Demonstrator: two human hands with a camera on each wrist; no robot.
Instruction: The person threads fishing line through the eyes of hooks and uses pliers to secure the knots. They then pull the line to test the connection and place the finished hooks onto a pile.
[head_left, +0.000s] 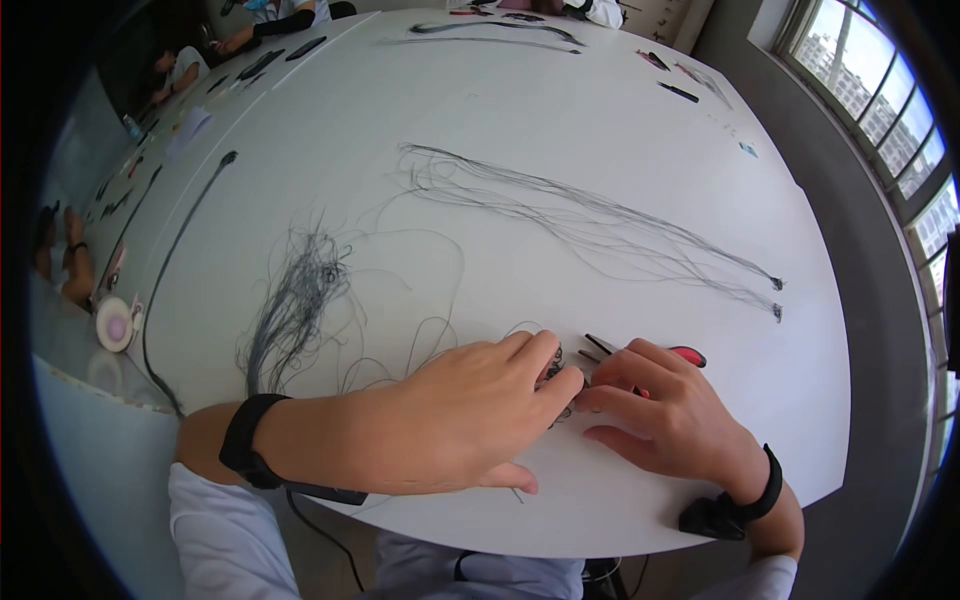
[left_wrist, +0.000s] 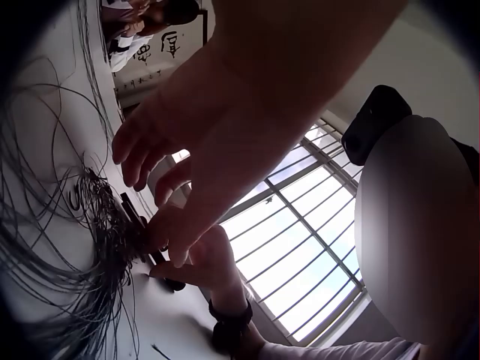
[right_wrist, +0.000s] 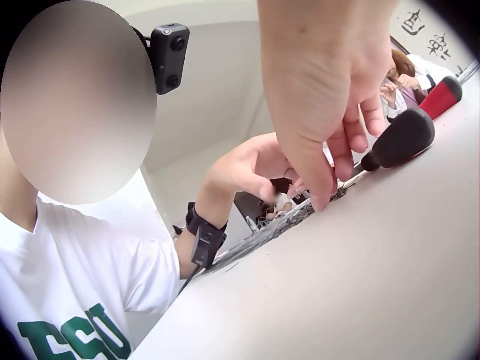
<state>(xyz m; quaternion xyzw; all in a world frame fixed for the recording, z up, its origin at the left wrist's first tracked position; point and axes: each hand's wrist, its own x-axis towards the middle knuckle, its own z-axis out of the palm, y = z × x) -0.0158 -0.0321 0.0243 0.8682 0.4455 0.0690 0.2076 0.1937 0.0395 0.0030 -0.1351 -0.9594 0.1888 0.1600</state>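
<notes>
Fine dark strands (head_left: 300, 290) spread in a loose, tangled bundle on the white table, their curled ends (left_wrist: 109, 217) gathered under both hands. My left hand (head_left: 470, 400) reaches across from the left, fingers bent down over the knotted ends and thumb out to the side. Dark loops show between its fingers. From the right, my right hand (head_left: 660, 410) meets it, index fingertip close to the left one, pinching at the same knot; the exact strand is hidden by the fingers. Pliers with red and black handles (head_left: 688, 356) lie just beyond the right hand, partly covered by it.
A second long bundle of strands (head_left: 590, 205) stretches across the table's middle. To the left lie a dark cord (head_left: 190, 225) and a round roll of tape (head_left: 116, 325). A black-handled tool (head_left: 678, 92) is at the far right. Other people sit along the far and left edges.
</notes>
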